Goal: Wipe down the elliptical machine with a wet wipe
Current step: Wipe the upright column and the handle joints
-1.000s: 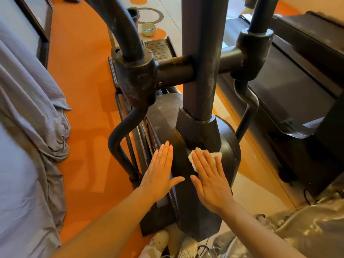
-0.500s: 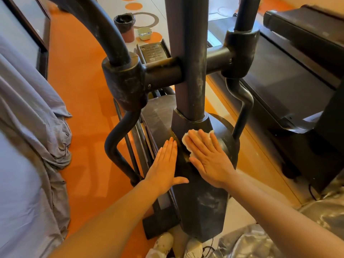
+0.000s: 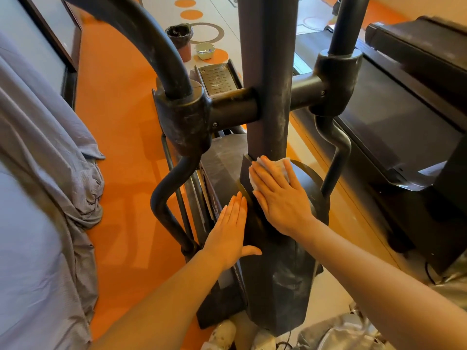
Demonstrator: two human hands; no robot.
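At the frame center we see the wet wipe (image 3: pixel 280 170) under the flat, straight fingers of our right hand (image 3: pixel 279 198), pressed on the elliptical machine (image 3: pixel 267 72) housing; our left hand (image 3: pixel 228 236) rests flat beside it, lower left.

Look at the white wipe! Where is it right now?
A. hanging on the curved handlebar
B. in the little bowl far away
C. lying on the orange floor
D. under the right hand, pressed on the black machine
D: the wet wipe sits under the flat fingers of the right hand, pressed against the elliptical machine's dark housing at the foot of the centre post, while the left hand rests flat beside it.
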